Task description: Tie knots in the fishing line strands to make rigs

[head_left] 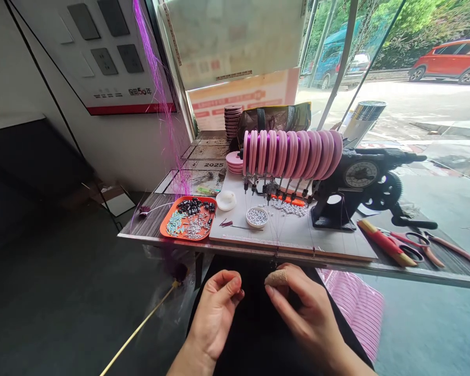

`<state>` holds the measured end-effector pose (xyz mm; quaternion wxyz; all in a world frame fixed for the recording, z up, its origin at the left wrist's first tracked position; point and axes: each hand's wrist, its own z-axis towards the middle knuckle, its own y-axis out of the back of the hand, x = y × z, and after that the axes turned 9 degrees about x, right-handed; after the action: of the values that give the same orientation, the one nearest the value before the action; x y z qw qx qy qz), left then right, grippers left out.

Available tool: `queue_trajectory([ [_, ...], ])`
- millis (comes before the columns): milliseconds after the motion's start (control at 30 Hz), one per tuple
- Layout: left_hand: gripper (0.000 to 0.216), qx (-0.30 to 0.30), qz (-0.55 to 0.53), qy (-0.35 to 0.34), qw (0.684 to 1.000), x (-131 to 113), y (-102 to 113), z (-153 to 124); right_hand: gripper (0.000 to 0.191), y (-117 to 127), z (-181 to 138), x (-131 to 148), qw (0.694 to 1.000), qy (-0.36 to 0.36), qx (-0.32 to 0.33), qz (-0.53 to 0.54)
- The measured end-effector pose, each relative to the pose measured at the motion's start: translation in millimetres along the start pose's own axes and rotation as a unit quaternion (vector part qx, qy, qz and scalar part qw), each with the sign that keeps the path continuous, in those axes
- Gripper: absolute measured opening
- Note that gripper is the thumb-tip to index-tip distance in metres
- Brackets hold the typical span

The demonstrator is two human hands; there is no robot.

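In front of the table edge, my left hand (220, 308) is closed in a pinch; whatever its fingertips hold is too fine to make out. Across a small gap, my right hand (303, 303) pinches thumb to index finger, which wears a tan wrap (277, 278). Just above it, dark knotted threads (276, 251) hang at the board's edge. They run down from a row of pink spools (292, 154) on a black hand-cranked winder (360, 177). A white bowl of silvery beads (257, 217) stands on the pale board (235, 235) behind my hands.
An orange tray (165, 230) of black, silver and turquoise beads sits left, beside a white lid (226, 200). Loose beads (290, 208) lie under the spools. Scissors (413, 245) and pliers (456, 250) lie right. Purple threads (156, 68) hang at left; a yellow stick (141, 326) is below.
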<state>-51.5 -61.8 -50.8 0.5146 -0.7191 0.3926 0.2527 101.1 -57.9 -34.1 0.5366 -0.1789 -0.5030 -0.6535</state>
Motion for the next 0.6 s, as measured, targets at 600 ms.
queue_trajectory([
  [600, 0.006, 0.015, 0.436, -0.284, 0.854, -24.8, -4.6, 12.3, 0.011, 2.1, -3.0, -7.8, 1.0, -0.009, 0.002, 0.009],
])
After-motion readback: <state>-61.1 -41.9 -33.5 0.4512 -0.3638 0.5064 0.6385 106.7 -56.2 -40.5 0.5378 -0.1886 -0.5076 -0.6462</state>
